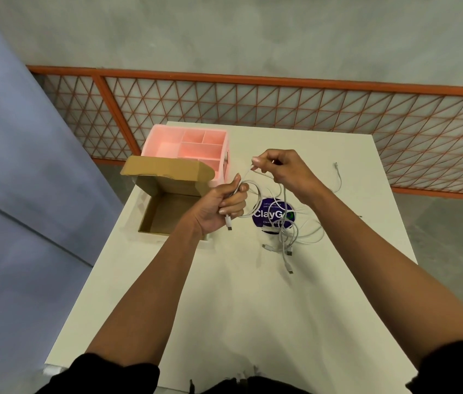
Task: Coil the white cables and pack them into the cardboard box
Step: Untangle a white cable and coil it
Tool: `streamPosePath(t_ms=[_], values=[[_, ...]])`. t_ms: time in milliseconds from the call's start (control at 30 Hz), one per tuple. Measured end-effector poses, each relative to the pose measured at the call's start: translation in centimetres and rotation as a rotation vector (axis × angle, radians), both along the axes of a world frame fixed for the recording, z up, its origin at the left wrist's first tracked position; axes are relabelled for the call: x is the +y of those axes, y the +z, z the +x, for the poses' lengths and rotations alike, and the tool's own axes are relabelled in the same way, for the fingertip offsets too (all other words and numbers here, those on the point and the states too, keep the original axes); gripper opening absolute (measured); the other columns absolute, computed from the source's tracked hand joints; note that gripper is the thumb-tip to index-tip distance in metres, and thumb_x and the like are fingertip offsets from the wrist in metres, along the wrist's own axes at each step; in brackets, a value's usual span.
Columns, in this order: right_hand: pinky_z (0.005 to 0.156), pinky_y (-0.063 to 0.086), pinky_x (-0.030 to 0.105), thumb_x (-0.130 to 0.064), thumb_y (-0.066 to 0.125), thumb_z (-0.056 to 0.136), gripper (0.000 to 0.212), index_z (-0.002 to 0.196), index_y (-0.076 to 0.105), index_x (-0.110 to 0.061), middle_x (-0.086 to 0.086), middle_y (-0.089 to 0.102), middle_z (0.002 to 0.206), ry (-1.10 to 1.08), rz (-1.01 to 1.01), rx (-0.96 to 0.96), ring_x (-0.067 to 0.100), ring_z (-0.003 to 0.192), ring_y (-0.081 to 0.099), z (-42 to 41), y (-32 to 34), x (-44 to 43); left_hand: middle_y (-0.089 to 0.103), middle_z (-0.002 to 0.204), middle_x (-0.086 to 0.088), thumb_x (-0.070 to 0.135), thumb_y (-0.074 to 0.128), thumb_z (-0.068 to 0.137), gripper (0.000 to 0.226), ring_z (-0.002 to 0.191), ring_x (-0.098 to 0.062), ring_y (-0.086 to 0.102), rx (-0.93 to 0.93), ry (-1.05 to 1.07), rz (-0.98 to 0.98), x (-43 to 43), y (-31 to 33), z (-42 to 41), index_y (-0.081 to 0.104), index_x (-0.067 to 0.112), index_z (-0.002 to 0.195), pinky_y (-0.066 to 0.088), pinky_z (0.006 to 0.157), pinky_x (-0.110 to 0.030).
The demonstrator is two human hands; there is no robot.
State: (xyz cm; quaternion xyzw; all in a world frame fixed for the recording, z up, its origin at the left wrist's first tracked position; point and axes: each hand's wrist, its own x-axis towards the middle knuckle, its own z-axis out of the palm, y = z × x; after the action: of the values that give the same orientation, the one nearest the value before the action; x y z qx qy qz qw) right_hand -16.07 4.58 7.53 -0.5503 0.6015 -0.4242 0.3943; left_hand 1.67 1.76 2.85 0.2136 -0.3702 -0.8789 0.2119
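Two hands were up over the table (pixel 253 308) in the head view, both busy with one white cable (pixel 259 200). Your left hand (pixel 224 207) was closed in a fist round that cable near its end, and the plug poked out below your little finger. Your right hand (pixel 284 169), held higher and farther from you, pinched the same cable between thumb and fingertips. A slack loop hung between the two hands. From there the strands dropped into the loose pile of white cables (pixel 290 237), which lay tangled on the table and partly over a round purple sticker (pixel 264 216). Several plugs stuck out of the pile toward you.

You had the cardboard box (pixel 165 214) open at the table's left edge, just left of your left hand, with its lid flap standing up at the back. Your left wrist hid the box's near right corner. A pink organizer (pixel 187 146) with several compartments stood right behind the box, and the flap covered its lower front; whether the two touched, I could not tell. One lone cable (pixel 338 177) lay well apart on the far right of the table. Beyond the table ran an orange mesh railing (pixel 253 103).
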Motion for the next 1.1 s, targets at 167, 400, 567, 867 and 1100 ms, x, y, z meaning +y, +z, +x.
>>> streamPosePath(t_ms=[167, 400, 567, 867, 1100], values=[[0.052, 0.033, 0.007, -0.026, 0.061, 0.091, 0.02, 0.087, 0.07, -0.009, -0.013, 0.057, 0.067, -0.027, -0.02, -0.012, -0.005, 0.047, 0.043, -0.1, -0.8, 0.2, 0.04, 0.039, 0.009, 0.033, 0.065, 0.085, 0.021, 0.031, -0.003, 0.035, 0.195, -0.064, 0.055, -0.5, -0.2, 0.1, 0.056, 0.017, 0.073, 0.044, 0.055, -0.017], [0.053, 0.044, 0.016, -0.018, 0.034, 0.104, 0.023, 0.09, 0.05, -0.012, 0.004, 0.057, 0.077, 0.161, 0.202, 0.031, 0.013, 0.058, 0.051, 0.2, -5.0, 1.8, 0.032, 0.035, 0.007, 0.029, 0.032, 0.101, 0.041, 0.028, -0.007, 0.03, 0.177, 0.158, 0.023, -0.7, 1.2, -1.0, 0.062, 0.006, 0.116, 0.042, 0.051, -0.014], [0.058, 0.046, 0.026, -0.016, 0.029, 0.104, 0.018, 0.101, 0.045, -0.01, 0.007, 0.055, 0.073, 0.2, 0.478, 0.042, 0.018, 0.057, 0.054, 1.0, -6.8, 3.0, 0.036, 0.039, 0.009, 0.027, 0.032, 0.102, 0.039, 0.034, -0.005, 0.033, 0.055, 0.244, -0.085, -1.0, 1.7, -1.2, 0.05, 0.008, 0.13, 0.041, 0.055, -0.013], [0.056, 0.039, 0.023, -0.031, 0.029, 0.104, 0.039, 0.11, 0.059, -0.007, 0.001, 0.043, 0.069, 0.458, 0.523, 0.369, 0.01, 0.061, 0.041, 1.9, -4.9, 2.9, 0.074, 0.077, -0.005, 0.015, 0.039, 0.101, 0.041, 0.072, -0.011, 0.071, -0.097, 0.327, -0.181, -1.1, 0.7, -2.0, 0.038, 0.005, 0.14, 0.055, 0.075, -0.018], [0.065, 0.039, 0.021, -0.037, 0.039, 0.101, 0.035, 0.088, 0.067, -0.021, -0.01, 0.051, 0.063, 0.575, 0.429, 0.568, 0.011, 0.058, 0.045, 1.5, -2.4, 2.1, 0.073, 0.098, -0.006, 0.022, 0.036, 0.103, 0.019, 0.092, -0.017, 0.071, -0.346, 0.253, -0.419, -1.0, -0.5, -2.1, 0.051, 0.018, 0.115, 0.048, 0.091, -0.026]])
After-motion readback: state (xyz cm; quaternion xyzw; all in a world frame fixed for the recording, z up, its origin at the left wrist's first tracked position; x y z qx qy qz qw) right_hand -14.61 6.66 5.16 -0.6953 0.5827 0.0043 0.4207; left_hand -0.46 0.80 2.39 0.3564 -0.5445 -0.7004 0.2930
